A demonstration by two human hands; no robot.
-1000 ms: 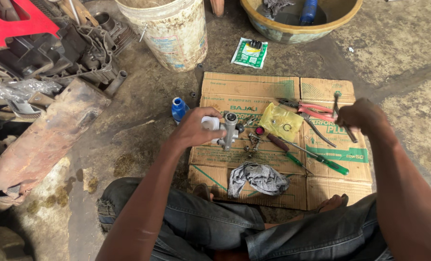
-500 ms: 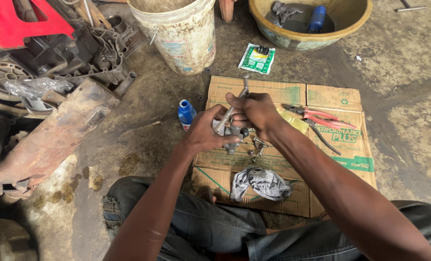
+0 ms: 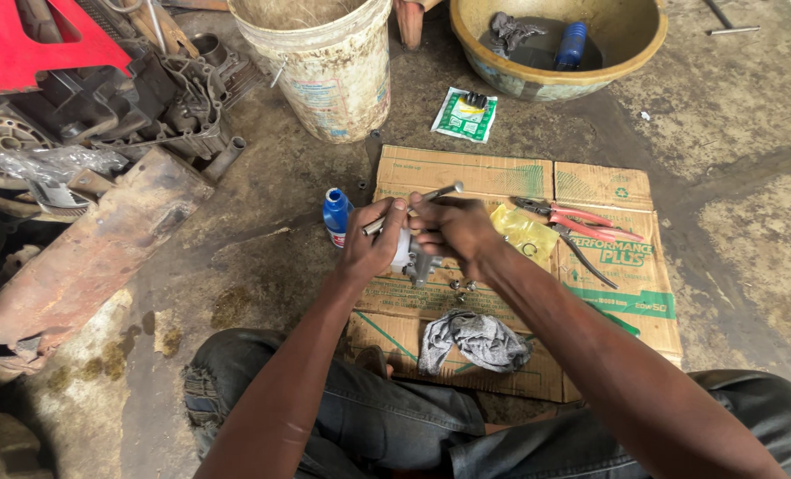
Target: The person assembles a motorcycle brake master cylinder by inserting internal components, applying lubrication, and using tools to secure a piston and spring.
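Both hands over near-left part of flattened brown cardboard sheet (image 3: pixel 502 177): left hand (image 3: pixel 370 244) wrapped shut round small grey metal engine part (image 3: pixel 410 255), right hand (image 3: pixel 453 229) pinched closed on thin metal rod tool (image 3: pixel 426 196) angled up-right, touching part. Tight on left w/ one small blue plastic bottle (image 3: pixel 336 215) just beside left hand at cardboard edge; more room right, twd one pr red-handled pliers (image 3: pixel 573 215) & one yellow plastic bag (image 3: pixel 524 232). One crumpled grey rag (image 3: pixel 475 341) near knees, one dirty white plastic bucket (image 3: pixel 320 71) & one yellow-green ceramic bowl (image 3: pixel 626 53) well apart beyond far edge.
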